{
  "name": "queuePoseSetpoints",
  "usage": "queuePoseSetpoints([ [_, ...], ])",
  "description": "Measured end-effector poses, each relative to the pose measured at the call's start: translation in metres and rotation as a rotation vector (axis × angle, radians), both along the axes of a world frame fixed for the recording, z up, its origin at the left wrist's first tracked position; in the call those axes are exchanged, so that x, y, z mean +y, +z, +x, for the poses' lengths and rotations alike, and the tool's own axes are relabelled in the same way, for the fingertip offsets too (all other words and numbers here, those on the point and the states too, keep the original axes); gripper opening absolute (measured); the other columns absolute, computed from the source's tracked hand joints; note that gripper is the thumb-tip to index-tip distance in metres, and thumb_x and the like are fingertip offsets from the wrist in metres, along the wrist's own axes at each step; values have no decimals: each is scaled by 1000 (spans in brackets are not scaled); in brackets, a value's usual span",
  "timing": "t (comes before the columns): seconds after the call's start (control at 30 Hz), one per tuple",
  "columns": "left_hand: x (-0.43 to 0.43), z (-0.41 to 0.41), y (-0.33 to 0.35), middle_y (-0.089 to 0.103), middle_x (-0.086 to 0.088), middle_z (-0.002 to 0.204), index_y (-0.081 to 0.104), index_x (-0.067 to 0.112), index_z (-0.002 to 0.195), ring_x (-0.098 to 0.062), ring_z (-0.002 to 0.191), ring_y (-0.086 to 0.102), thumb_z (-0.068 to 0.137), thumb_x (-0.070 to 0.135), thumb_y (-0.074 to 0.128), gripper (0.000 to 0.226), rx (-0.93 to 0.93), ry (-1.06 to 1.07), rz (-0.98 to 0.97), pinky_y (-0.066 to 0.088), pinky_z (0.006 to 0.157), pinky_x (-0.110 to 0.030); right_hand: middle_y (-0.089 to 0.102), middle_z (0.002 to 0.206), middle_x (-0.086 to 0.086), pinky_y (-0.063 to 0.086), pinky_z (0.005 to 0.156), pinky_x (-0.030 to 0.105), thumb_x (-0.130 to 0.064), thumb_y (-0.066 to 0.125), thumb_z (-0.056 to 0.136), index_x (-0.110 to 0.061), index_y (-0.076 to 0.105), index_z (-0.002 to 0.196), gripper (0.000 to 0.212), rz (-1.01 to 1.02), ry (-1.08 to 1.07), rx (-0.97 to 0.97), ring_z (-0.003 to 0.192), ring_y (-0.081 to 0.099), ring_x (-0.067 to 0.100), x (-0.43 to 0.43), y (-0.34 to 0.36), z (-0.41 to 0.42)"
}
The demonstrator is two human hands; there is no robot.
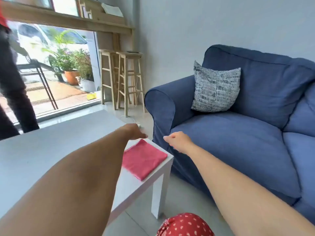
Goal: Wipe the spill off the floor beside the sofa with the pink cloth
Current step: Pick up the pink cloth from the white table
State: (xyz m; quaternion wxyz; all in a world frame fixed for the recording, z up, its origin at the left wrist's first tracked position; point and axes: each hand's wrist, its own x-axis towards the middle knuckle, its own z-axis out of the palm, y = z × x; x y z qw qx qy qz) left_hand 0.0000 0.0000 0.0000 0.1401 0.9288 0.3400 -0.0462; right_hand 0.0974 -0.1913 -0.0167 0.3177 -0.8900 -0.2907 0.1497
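A folded pink cloth point(144, 159) lies flat on the near right corner of a white low table point(51, 150). My left hand point(134, 132) reaches out above the table just beyond the cloth's far corner, holding nothing. My right hand point(177, 141) hovers to the right of the cloth, in front of the blue sofa point(238, 133), fingers loosely curled and empty. The floor point(184, 193) between the table and the sofa is pale tile; I cannot make out a spill on it.
A patterned cushion point(215, 87) leans in the sofa's corner. Wooden stools point(122, 79) stand by the wall, with a white cable point(129, 117) on the floor near them. A person's dark-trousered legs point(13, 92) stand at the far left by the glass door. My red-patterned knee point(185, 225) shows at the bottom.
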Motion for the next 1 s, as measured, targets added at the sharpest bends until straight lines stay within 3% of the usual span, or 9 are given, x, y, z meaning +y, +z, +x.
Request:
queuePoseSetpoints([
  [0.1, 8, -10, -11, 63, -15, 120, 54, 4, 122, -30, 91, 62, 79, 54, 70, 69, 124, 67, -303, 55, 75, -38, 40, 57, 3, 37, 55, 28, -56, 73, 70, -19, 34, 58, 56, -213, 136, 74, 52, 40, 21, 23, -15, -12],
  [0.2, 9, -6, -27, 65, -12, 122, 56, 9, 129, -31, 103, 65, 76, 56, 72, 73, 110, 46, -268, 55, 89, -44, 43, 64, 3, 42, 52, 30, -45, 83, 68, -18, 39, 64, 52, -306, 125, 69, 54, 45, 20, 30, -23, -15],
  [0.3, 6, 1, -39, 66, -8, 117, 61, 12, 124, -30, 105, 63, 70, 59, 74, 73, 96, 41, -171, 51, 94, -42, 52, 81, 6, 52, 64, 35, -39, 86, 68, -14, 46, 78, 48, -336, 56, 43, 77, 57, 24, 28, -28, -14],
  [0.37, 4, 5, -44, 65, -8, 115, 62, 9, 121, -29, 105, 61, 68, 56, 77, 72, 77, 52, -143, 49, 95, -39, 56, 86, 7, 55, 67, 36, -35, 86, 69, -12, 50, 86, 46, -273, 3, 70, 83, 60, 24, 26, -33, -12],
  [0.57, -10, 18, -24, 62, -10, 123, 55, 5, 131, -30, 111, 58, 75, 40, 79, 70, -8, 19, -254, 47, 96, -39, 58, 70, 7, 50, 54, 30, -14, 77, 77, -7, 58, 84, 22, -76, -30, 242, 60, 57, 19, 6, -37, -16],
  [0.67, -27, 32, -6, 64, -10, 120, 63, 9, 122, -31, 108, 60, 77, 34, 79, 54, -97, -29, -388, 47, 100, -45, 62, 71, 10, 54, 62, 34, -4, 60, 78, -5, 61, 84, 6, 124, -53, 426, 59, 64, 21, -21, -29, -12],
  [0.83, -99, 74, 10, 67, -7, 117, 68, 15, 113, -27, 108, 62, 81, 28, 75, 35, -204, -172, -649, 47, 101, -46, 64, 81, 12, 57, 75, 38, -2, 56, 87, -9, 61, 88, 9, 433, -221, 558, 78, 65, 28, -120, -16, 27],
  [0.93, -163, 112, -4, 70, -10, 118, 70, 16, 112, -24, 103, 66, 82, 30, 74, 33, -214, -260, -809, 49, 101, -43, 69, 94, 14, 57, 79, 37, -6, 61, 89, -5, 65, 109, 21, 496, -330, 552, 80, 68, 26, -200, -24, 53],
  [1.0, -209, 133, -19, 70, -7, 113, 69, 19, 112, -22, 97, 66, 83, 36, 72, 34, -203, -290, -902, 50, 97, -41, 70, 101, 16, 57, 82, 37, -9, 65, 88, -3, 64, 112, 25, 495, -401, 535, 83, 68, 27, -255, -32, 65],
])
